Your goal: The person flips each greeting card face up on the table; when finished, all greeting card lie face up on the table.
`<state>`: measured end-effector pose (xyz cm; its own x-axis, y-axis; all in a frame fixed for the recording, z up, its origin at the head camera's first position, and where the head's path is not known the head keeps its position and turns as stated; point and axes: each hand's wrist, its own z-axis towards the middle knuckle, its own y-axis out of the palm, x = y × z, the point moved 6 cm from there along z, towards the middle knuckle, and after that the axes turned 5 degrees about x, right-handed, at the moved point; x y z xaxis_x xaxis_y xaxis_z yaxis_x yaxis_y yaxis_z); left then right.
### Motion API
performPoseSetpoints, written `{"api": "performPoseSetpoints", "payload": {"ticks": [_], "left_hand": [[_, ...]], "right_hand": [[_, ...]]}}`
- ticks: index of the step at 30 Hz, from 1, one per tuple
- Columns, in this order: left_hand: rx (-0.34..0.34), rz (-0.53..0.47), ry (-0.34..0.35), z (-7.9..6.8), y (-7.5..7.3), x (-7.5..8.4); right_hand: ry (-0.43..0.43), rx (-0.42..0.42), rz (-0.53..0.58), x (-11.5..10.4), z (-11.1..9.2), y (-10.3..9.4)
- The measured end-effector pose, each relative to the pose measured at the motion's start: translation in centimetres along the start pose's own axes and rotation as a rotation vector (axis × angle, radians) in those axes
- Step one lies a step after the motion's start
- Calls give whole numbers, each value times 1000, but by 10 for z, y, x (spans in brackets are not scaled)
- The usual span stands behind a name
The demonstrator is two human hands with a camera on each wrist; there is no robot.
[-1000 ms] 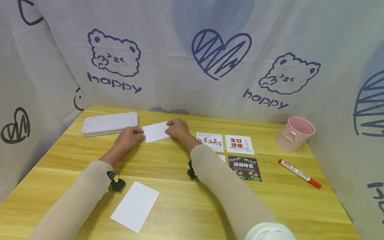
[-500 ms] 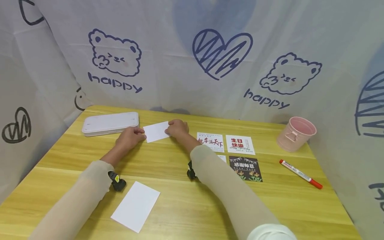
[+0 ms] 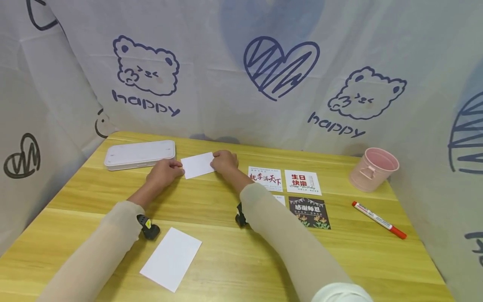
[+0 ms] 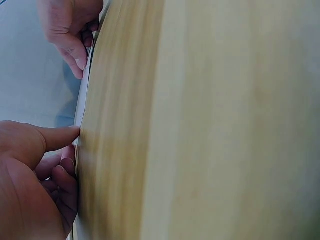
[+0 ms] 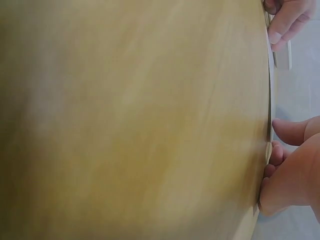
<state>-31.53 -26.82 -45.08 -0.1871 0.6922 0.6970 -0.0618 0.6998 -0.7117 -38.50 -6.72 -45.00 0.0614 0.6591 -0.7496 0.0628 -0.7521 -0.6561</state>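
Note:
A blank white card (image 3: 197, 165) lies low at the far side of the table, its plain face up. My left hand (image 3: 163, 174) pinches its left end, thumb on top and the other fingers curled in. At the right end, my right hand (image 3: 225, 162) grips the card's edge in the same way. Seen edge-on in the left wrist view, the card (image 4: 82, 100) is a thin strip between both hands, close over the wood. A second blank white card (image 3: 171, 260) rests nearer the front, beside the left forearm.
A white case (image 3: 139, 153) sits just behind the left hand. Right of the right hand lie several printed cards (image 3: 303, 182), one partly hidden by the sleeve. A red-capped marker (image 3: 379, 220) and a pink cup (image 3: 373, 170) are farther right. A patterned cloth (image 3: 211, 84) hangs behind the table.

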Motion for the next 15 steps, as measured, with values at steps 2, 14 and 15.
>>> {"api": "performPoseSetpoints", "payload": {"ticks": [2,14,15], "left_hand": [[4,5,8,0,0,0],[11,11,41,-1,-1,2],[10,12,42,-1,-1,2]], "right_hand": [[7,6,7,0,0,0],[13,-4,54,-1,4,-2],[13,-11,72,-1,5,-3]]}}
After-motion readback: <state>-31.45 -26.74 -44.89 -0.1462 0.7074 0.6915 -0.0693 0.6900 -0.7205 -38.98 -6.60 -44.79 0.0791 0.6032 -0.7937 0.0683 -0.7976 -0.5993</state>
